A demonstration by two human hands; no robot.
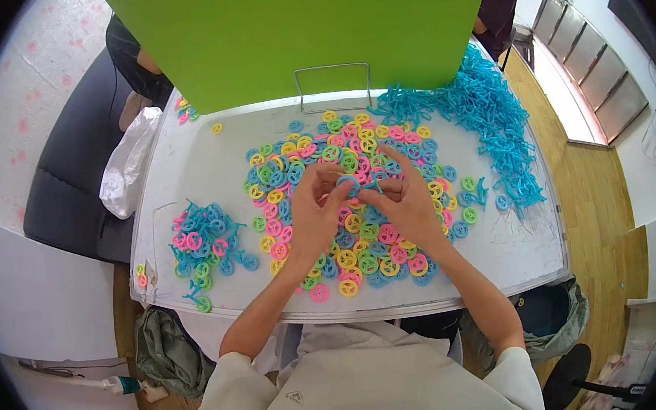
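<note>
Over the middle of the table, my left hand (pixel 315 212) pinches a small blue plastic wheel (pixel 348 185) between thumb and fingers. Close to its right side, my right hand (pixel 411 208) grips a thin blue plastic stem piece (pixel 373 186), which points toward the wheel. Whether the two parts touch is too small to tell. Beneath both hands spreads a heap of pink, yellow, green and blue wheels (pixel 368 262). Farther right lies a large tangled pile of loose blue stem pieces (pixel 506 133). At the left is a smaller pile of wheels with stems among them (pixel 206 236).
A tall green board (pixel 307 37) stands across the table's far side, with a wire frame (pixel 331 67) before it. A white plastic bag (pixel 131 165) hangs by the left edge. Other people's arms (pixel 149 62) show beyond the board. Fabric-lined containers (pixel 171 348) sit below the table.
</note>
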